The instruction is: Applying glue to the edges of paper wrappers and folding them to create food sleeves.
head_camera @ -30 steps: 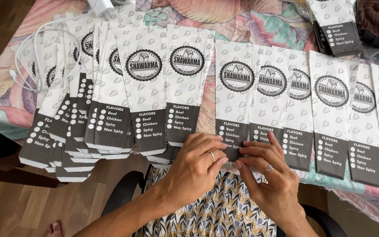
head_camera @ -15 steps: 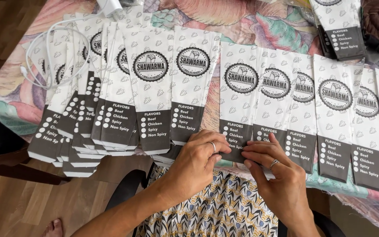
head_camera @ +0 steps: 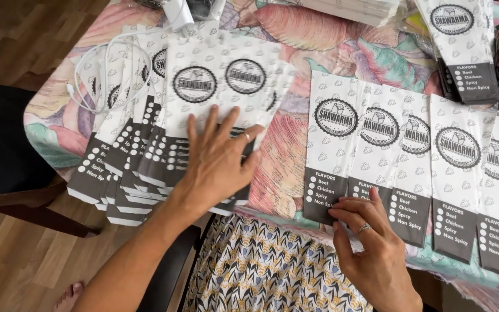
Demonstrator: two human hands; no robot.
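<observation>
1. Left hand (head_camera: pixel 218 159), centre-left of frame: fingers spread, palm flat on top of fanned pile of paper bags (head_camera: pixel 192 110), likely pressing to keep the loose stack from sliding off the table edge.
2. Right hand (head_camera: pixel 371 242), lower right: fingertips pinching bottom dark edge of overlapped row of bags (head_camera: pixel 411 156), probably to separate one.
3. Bags: long, narrow, white with small grey pattern, round dark emblem near top, dark band with white dots at bottom.
4. Pile overlaps leftward; row overlaps toward right edge, dark ends hanging over table edge.
5. Floral tablecloth (head_camera: pixel 330 46) under all; white cable (head_camera: pixel 96 69) upper left; another bag stack (head_camera: pixel 463 46) upper right.
</observation>
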